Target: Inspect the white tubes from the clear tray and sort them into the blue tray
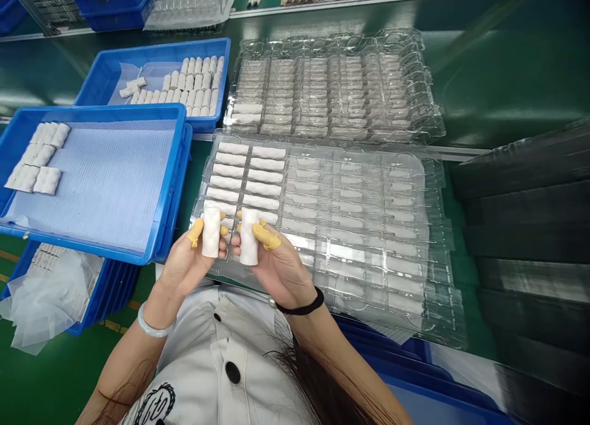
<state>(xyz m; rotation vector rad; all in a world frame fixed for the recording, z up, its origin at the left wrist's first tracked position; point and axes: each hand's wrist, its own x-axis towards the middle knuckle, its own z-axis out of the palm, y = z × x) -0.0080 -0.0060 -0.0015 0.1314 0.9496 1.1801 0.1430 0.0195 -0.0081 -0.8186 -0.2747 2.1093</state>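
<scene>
My left hand [191, 253] is closed on a white, slightly wavy cylinder [211, 233], held upright between thumb and fingers. A second white cylinder [249, 237] is gripped the same way by my right hand [276, 259], a small gap apart from the first. Yellow finger cots cover the thumbs and some fingertips. Both hands are over the near left part of a clear plastic tray [354, 228] with rows of slots. White pieces [232, 159] lie in its two left columns, partly hidden by my hands; the columns to the right show bare slots.
Behind stands another clear tray stack [332, 87], with a few white pieces at its left. At left, a blue bin [179, 167] holds several white pieces on a pale liner; another blue bin [225, 75] behind it holds many more. Dark stacked trays [530, 228] rise at right.
</scene>
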